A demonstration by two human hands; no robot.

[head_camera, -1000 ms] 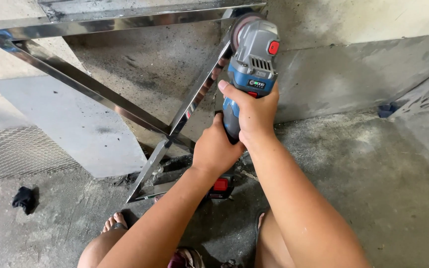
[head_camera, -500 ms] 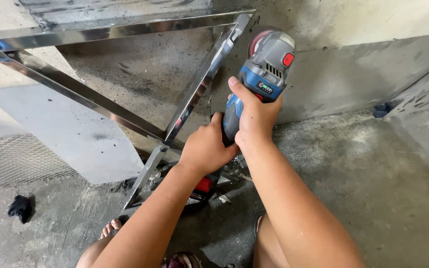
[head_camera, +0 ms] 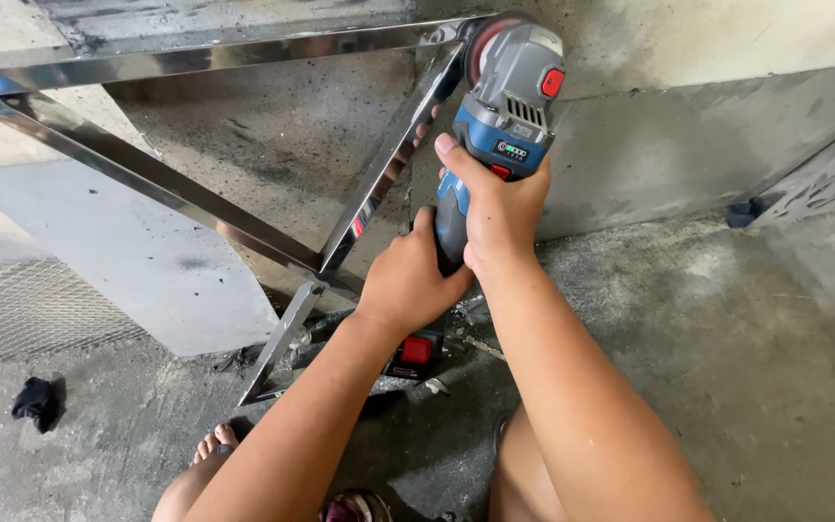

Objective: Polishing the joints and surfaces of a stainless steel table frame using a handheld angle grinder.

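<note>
The blue and grey cordless angle grinder [head_camera: 500, 126] sits with its disc at the upper corner of the shiny stainless steel tube frame [head_camera: 195, 208], above the concrete floor [head_camera: 727, 338]. The right hand [head_camera: 500, 208] wraps its fingers tightly around the body just behind the head. The left hand [head_camera: 408, 280] closes around the lower grip, with a black cloth [head_camera: 33, 401] lying well apart.

Both hands [head_camera: 456, 242] forward, fingers [head_camera: 448, 150] curled tight

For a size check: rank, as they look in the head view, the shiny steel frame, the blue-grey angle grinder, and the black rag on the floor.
1. Shiny steel frame, largest.
2. Blue-grey angle grinder, gripped by right hand and left hand; nearness inflates it.
3. Black rag, smallest.
</note>
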